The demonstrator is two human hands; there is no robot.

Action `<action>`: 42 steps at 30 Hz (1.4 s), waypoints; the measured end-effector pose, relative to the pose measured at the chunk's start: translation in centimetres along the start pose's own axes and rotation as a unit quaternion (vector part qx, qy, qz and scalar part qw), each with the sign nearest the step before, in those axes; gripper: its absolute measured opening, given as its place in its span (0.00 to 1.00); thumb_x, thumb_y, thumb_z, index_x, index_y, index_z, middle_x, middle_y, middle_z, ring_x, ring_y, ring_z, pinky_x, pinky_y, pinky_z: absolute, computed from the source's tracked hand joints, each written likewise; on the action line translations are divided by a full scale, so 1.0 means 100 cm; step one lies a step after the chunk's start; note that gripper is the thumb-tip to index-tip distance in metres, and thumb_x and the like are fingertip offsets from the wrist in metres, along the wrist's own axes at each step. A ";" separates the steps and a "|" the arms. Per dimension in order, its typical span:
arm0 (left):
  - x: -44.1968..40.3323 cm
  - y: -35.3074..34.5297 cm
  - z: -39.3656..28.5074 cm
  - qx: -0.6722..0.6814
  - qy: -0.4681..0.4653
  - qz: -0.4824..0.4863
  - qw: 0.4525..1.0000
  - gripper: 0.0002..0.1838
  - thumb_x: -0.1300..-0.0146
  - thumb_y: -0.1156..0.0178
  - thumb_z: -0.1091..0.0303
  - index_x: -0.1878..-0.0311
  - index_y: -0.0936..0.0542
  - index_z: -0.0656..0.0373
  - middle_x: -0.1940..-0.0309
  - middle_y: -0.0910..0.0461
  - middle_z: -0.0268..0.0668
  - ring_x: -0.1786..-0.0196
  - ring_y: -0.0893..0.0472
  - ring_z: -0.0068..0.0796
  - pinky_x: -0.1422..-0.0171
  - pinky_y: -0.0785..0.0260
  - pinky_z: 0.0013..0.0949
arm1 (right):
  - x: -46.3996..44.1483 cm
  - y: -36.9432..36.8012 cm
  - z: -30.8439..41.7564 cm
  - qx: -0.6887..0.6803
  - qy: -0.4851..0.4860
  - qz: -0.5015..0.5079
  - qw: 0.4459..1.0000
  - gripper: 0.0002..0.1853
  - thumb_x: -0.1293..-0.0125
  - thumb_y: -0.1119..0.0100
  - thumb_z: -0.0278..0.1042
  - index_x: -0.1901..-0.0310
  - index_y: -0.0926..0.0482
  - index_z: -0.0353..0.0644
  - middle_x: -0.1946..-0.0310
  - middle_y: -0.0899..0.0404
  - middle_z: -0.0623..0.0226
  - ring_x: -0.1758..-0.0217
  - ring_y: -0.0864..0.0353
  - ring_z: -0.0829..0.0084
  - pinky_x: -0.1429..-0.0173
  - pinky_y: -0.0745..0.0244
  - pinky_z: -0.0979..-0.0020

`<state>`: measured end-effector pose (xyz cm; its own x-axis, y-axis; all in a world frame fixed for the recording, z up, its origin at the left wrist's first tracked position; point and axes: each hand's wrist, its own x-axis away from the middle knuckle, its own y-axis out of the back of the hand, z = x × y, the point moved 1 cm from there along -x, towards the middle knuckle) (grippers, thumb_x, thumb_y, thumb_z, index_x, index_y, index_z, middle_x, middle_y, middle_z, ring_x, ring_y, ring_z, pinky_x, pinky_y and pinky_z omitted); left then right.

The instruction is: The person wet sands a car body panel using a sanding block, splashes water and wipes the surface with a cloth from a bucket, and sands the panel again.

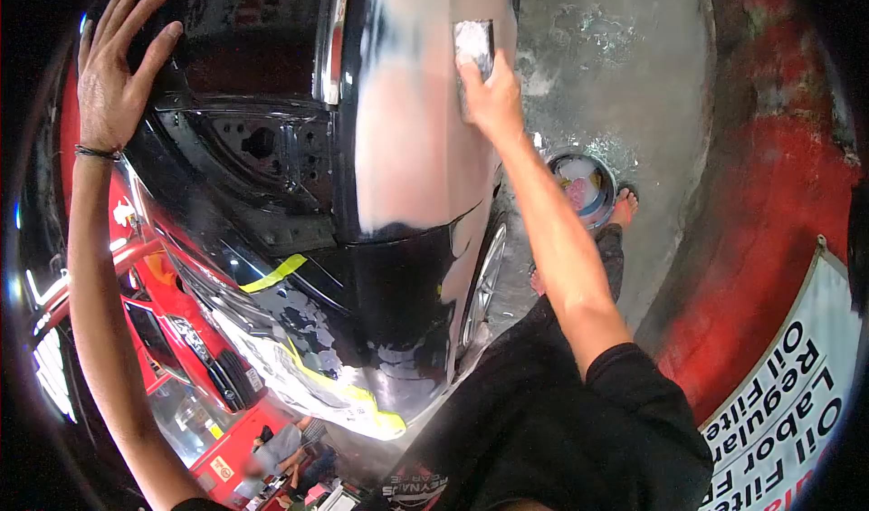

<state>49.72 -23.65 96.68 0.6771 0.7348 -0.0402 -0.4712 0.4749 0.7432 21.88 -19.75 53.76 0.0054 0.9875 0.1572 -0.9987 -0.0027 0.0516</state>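
Observation:
My right hand grips a small rectangular sanding block, dark at the edges and whitish on top. The block lies against the outer side of a car panel with patchy pinkish-beige and whitish filler or primer. Far to the left, my left hand has its fingers spread and holds nothing. It is over a dark part of the car body; whether it presses on it I cannot tell. Between the hands lies the black open bay of the car.
A round bucket with liquid and a pink item stands on the wet concrete floor near a bare foot. Yellow tape marks the black bodywork. A printed banner, a red car and seated people are around.

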 end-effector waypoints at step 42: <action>0.000 0.023 -0.039 -0.027 0.157 0.052 0.986 0.27 0.21 0.44 0.34 0.26 0.13 0.24 0.15 0.23 0.19 0.11 0.31 0.42 0.09 0.36 0.55 | -0.096 0.002 -0.034 -0.044 -0.172 0.044 0.983 0.37 0.16 0.38 0.66 0.30 0.13 0.34 0.37 0.09 0.51 0.39 0.08 0.55 0.41 0.05 0.50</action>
<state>46.40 -20.69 95.78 0.4185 0.8910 -0.1762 -0.5646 0.4072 0.7179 21.42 -28.67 48.96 -0.0792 0.8726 0.4820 -0.9965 -0.0573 -0.0602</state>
